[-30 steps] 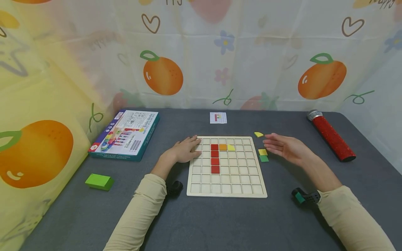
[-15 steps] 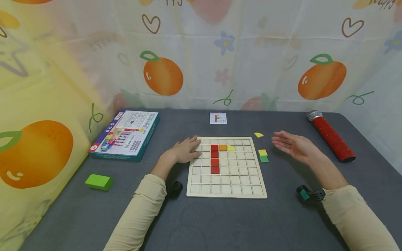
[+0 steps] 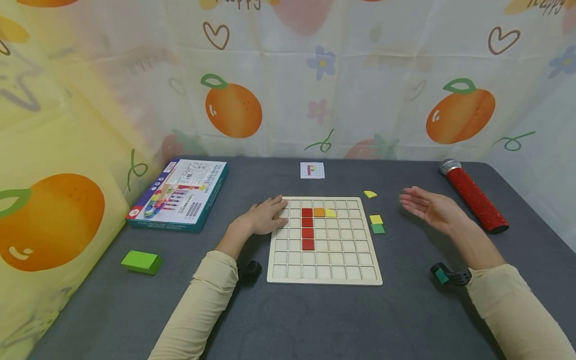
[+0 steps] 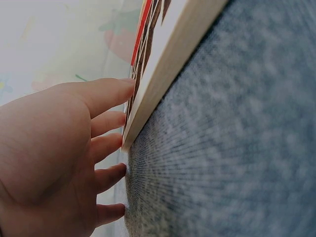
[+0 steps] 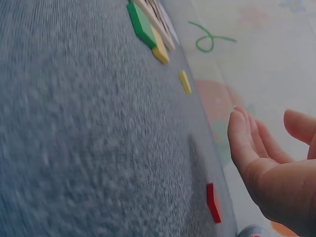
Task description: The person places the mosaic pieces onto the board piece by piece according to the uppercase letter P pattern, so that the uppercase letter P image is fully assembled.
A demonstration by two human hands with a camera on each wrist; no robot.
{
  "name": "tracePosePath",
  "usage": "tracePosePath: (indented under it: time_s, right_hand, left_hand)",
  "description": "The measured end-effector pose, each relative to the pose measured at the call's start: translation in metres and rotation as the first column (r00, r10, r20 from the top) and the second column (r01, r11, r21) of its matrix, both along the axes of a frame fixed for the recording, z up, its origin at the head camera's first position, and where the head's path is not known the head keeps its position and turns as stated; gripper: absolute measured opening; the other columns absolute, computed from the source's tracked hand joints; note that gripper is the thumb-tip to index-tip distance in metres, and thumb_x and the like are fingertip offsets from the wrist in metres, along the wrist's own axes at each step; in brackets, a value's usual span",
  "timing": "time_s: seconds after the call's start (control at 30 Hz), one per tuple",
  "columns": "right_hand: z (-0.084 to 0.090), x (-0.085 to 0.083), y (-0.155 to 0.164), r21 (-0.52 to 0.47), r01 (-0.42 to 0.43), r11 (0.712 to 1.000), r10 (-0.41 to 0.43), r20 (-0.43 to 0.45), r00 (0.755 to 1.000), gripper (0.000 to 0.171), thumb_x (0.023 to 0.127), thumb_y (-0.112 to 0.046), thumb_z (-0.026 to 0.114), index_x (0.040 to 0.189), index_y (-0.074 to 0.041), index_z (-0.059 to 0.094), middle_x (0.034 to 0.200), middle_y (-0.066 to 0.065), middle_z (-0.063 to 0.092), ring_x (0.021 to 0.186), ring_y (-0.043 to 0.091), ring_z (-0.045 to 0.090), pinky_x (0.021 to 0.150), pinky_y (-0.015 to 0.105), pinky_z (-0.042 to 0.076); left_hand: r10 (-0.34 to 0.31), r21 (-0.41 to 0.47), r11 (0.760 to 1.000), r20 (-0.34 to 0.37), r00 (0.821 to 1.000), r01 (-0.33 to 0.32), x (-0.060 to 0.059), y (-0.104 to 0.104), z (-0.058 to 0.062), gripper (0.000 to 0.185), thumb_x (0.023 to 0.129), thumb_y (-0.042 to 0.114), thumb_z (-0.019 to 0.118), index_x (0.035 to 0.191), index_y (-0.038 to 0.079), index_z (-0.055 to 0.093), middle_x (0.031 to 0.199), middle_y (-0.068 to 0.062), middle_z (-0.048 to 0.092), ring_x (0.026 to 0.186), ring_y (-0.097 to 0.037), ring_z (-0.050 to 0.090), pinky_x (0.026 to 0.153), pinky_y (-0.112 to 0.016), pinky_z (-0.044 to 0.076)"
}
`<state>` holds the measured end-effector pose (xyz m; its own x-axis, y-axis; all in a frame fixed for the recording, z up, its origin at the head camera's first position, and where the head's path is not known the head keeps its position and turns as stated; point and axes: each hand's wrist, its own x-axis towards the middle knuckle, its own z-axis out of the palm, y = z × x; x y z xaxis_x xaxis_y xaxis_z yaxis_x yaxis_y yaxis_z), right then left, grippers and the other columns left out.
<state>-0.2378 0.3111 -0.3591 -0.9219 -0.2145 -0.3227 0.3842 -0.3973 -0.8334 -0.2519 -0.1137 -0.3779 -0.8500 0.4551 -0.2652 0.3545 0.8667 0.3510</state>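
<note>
A wooden grid board (image 3: 324, 270) lies on the grey table with a column of red tiles (image 3: 308, 228), an orange tile (image 3: 319, 212) and a yellow tile (image 3: 330, 213) set in it. My left hand (image 3: 263, 216) lies flat with straight fingers (image 4: 106, 96) on the board's left edge (image 4: 163, 74). My right hand (image 3: 429, 207) hovers open, palm up, right of the board and holds nothing. Loose pieces lie between that hand and the board: a yellow quarter-round (image 3: 370, 194), a yellow square (image 3: 375, 219) and a green square (image 3: 378, 228).
A teal game box (image 3: 180, 194) sits at the left back, with a green block (image 3: 141, 261) nearer the front left. A small pattern card (image 3: 312, 170) lies behind the board. A red glitter tube (image 3: 474, 199) lies at the right. Printed curtains surround the table.
My right hand has drawn back to the right, away from the loose tiles. The left hand and the board have stayed put.
</note>
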Motion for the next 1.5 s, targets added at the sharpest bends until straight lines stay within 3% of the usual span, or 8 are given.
tracePosePath:
  time_s: [0.23,0.6,0.87,1.2,1.33,1.4,1.5]
  right_hand:
    - [-0.002,-0.003,0.014,-0.063,0.014,0.998,-0.012,0.018,1.0,0.023,0.098,-0.019,0.054,0.093,-0.007,0.073,0.096,0.005,0.07,0.093,0.019,0.066,0.089,0.031,0.049]
    - [-0.005,-0.002,0.031,-0.058,0.057,0.997,-0.057,-0.003,0.998,0.02,0.097,-0.014,0.054,0.091,-0.007,0.072,0.093,0.006,0.07,0.091,0.019,0.067,0.085,0.029,0.051]
    - [-0.006,-0.001,0.04,0.094,0.083,0.992,-0.081,-0.027,0.996,0.021,0.097,-0.018,0.056,0.085,-0.014,0.074,0.091,0.001,0.069,0.087,0.014,0.066,0.081,0.026,0.052]
    - [-0.012,0.002,0.047,0.245,0.1,0.964,-0.061,-0.163,0.985,0.028,0.099,-0.015,0.053,0.082,-0.022,0.074,0.088,-0.004,0.069,0.082,0.009,0.066,0.073,0.022,0.053]
    - [-0.014,0.0,0.048,0.355,0.091,0.931,-0.024,-0.19,0.982,0.02,0.098,-0.016,0.055,0.086,-0.022,0.071,0.087,-0.008,0.068,0.082,0.004,0.064,0.072,0.019,0.052]
    - [-0.015,-0.001,0.048,0.441,0.081,0.894,0.012,-0.203,0.979,0.015,0.098,-0.018,0.055,0.104,-0.011,0.067,0.088,-0.012,0.067,0.082,0.002,0.064,0.073,0.018,0.051]
    - [-0.016,-0.003,0.047,0.591,0.054,0.804,0.091,-0.213,0.973,0.044,0.1,-0.021,0.052,0.132,0.007,0.046,0.092,-0.019,0.063,0.085,-0.004,0.061,0.076,0.016,0.05]
  left_hand:
    - [0.008,0.0,1.0,0.001,1.0,-0.008,0.001,0.0,0.001,0.063,0.1,0.038,0.047,0.153,0.012,0.023,0.158,-0.009,0.012,0.143,-0.032,0.009,0.11,-0.056,0.01]
    - [0.009,0.007,1.0,0.008,1.0,-0.009,0.001,0.0,0.001,0.063,0.1,0.037,0.047,0.153,0.012,0.022,0.158,-0.01,0.012,0.143,-0.032,0.008,0.11,-0.056,0.009]
    - [-0.004,0.012,1.0,0.004,1.0,0.004,0.001,-0.001,0.0,0.063,0.101,0.037,0.046,0.153,0.012,0.022,0.158,-0.01,0.012,0.143,-0.032,0.008,0.11,-0.057,0.01]
    - [0.005,-0.004,1.0,0.004,1.0,-0.005,0.002,0.001,0.002,0.063,0.1,0.038,0.047,0.153,0.012,0.022,0.158,-0.01,0.012,0.143,-0.032,0.009,0.11,-0.057,0.01]
    - [0.008,-0.003,1.0,0.005,1.0,-0.008,0.003,0.001,0.002,0.063,0.1,0.037,0.047,0.153,0.012,0.023,0.158,-0.01,0.013,0.143,-0.032,0.009,0.11,-0.057,0.01]
    - [0.009,0.0,1.0,0.007,1.0,-0.009,0.002,0.001,0.002,0.063,0.1,0.037,0.047,0.153,0.012,0.022,0.158,-0.01,0.012,0.143,-0.032,0.009,0.11,-0.057,0.01]
    - [0.012,0.004,1.0,0.009,1.0,-0.012,0.002,0.001,0.003,0.064,0.1,0.037,0.047,0.153,0.012,0.022,0.158,-0.009,0.012,0.143,-0.031,0.008,0.11,-0.056,0.009]
